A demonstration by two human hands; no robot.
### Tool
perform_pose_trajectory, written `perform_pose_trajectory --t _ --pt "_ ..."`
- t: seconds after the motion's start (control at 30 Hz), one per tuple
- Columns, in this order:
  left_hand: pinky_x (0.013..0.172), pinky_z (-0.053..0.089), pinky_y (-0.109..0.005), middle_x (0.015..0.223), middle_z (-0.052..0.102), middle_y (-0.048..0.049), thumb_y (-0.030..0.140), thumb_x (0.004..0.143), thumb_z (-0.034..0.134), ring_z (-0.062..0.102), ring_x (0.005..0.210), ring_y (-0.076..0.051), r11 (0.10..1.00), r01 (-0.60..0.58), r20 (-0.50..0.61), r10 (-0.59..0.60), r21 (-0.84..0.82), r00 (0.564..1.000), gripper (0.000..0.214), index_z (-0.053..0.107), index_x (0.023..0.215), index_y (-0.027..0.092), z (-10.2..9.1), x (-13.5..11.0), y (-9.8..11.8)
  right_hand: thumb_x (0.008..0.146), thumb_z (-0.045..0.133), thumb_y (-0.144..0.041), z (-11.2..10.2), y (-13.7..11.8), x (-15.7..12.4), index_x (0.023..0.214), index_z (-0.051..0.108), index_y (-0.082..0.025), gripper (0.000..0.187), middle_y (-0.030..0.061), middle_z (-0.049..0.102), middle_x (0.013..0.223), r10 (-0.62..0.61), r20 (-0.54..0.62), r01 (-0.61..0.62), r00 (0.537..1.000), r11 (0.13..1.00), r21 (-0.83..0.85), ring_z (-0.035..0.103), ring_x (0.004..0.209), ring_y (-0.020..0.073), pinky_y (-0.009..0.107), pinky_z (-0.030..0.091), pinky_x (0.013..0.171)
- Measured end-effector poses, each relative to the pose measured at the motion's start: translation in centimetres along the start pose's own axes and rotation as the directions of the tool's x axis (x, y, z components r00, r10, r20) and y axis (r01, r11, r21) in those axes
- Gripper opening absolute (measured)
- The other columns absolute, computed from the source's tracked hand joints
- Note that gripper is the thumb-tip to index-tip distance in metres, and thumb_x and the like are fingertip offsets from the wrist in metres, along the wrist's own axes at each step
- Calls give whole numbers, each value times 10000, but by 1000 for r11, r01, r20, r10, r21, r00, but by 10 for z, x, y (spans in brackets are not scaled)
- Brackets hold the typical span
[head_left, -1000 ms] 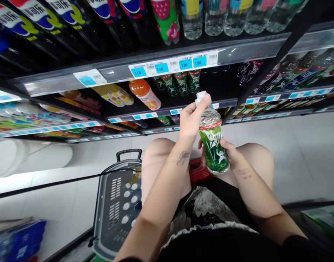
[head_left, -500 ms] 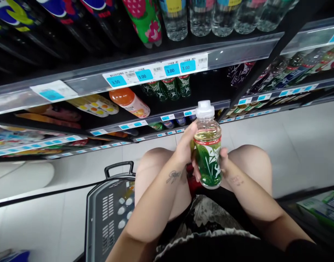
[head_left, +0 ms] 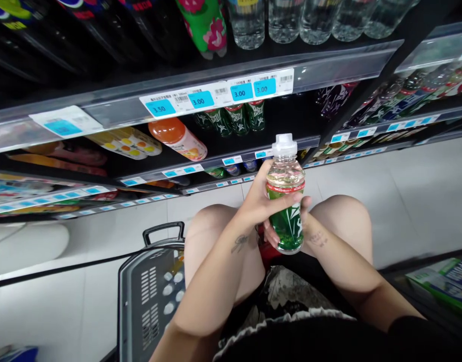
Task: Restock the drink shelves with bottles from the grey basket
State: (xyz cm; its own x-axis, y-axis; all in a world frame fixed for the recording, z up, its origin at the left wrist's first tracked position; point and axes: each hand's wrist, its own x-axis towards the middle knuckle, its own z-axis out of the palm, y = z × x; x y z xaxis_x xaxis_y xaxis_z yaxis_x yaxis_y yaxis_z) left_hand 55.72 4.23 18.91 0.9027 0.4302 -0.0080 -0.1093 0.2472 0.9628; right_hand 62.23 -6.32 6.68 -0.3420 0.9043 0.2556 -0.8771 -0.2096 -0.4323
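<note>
A clear drink bottle (head_left: 285, 216) with a white cap, a red band and a green label is held upright, slightly tilted, above my lap. My left hand (head_left: 261, 198) grips it from the left, its thumb lying across the front of the label. On the other side my right hand (head_left: 305, 207) holds the bottle too, mostly hidden behind it, with the thumb showing at the right edge. Fingertips seen at the bottle's lower left curl round from behind; whose they are is hard to tell. Similar green bottles (head_left: 237, 119) stand on the shelf ahead.
A grey shopping basket (head_left: 150, 281) with several white-capped bottles sits on the floor at my left. Shelf edges with price tags (head_left: 219, 93) run across in front. An orange-capped bottle (head_left: 178, 137) lies tilted on the middle shelf. Boxes (head_left: 447, 286) stand at the right.
My left thumb has moved from the bottle's upper side across the front of its label. The bottle has turned a little and sits slightly higher in view.
</note>
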Motion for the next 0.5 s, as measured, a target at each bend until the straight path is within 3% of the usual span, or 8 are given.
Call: perform_pose_trajectory --t 0.1,0.17,0.3,0.37,0.43,0.5 --pt "923 502 -367 1111 644 -70 374 731 826 646 1023 -231 1000 6 -17 -6 31 1000 615 486 1218 214 -1 -1 1 457 375 -1078 4 2 0 987 594 -124 1114 102 670 698 -5 -54 2 999 999 -53 652 616 254 377 544 607" --pt "932 505 -386 1122 646 -70 392 743 814 649 1028 -241 997 21 -38 -19 70 999 634 460 1245 235 0 -1 1 442 351 -1083 9 2 -1 963 590 -138 1106 113 684 730 42 -158 -56 987 995 -86 660 644 248 384 551 644" --pt "1010 470 -423 1244 612 -88 380 766 788 615 1121 -261 960 61 -169 -14 275 986 649 448 1304 253 3 1 -5 458 298 -1086 21 -4 2 764 604 -161 1021 104 643 625 16 -434 -77 901 989 -124 647 629 248 384 562 639" --pt "1065 433 -435 1341 564 -98 361 744 802 569 1208 -279 923 50 -239 46 382 970 702 447 1339 251 6 2 -10 566 374 -1030 27 -8 6 771 619 -175 912 100 652 643 -100 -604 -30 791 979 -201 673 720 282 401 583 675" --pt "1090 416 -434 1422 506 -100 360 714 822 525 1275 -288 912 19 -267 99 409 959 785 418 1379 255 8 3 -15 687 572 -849 32 -11 11 927 641 -182 712 99 711 835 -286 -731 -17 620 926 -376 684 919 303 423 584 822" --pt "1070 436 -426 1415 511 -104 361 679 847 537 1265 -283 924 10 -279 106 383 955 867 379 1401 254 10 3 -19 667 773 -601 39 -11 11 1097 612 -185 620 99 708 1067 -492 -722 -120 487 781 -613 646 1084 310 435 535 957"
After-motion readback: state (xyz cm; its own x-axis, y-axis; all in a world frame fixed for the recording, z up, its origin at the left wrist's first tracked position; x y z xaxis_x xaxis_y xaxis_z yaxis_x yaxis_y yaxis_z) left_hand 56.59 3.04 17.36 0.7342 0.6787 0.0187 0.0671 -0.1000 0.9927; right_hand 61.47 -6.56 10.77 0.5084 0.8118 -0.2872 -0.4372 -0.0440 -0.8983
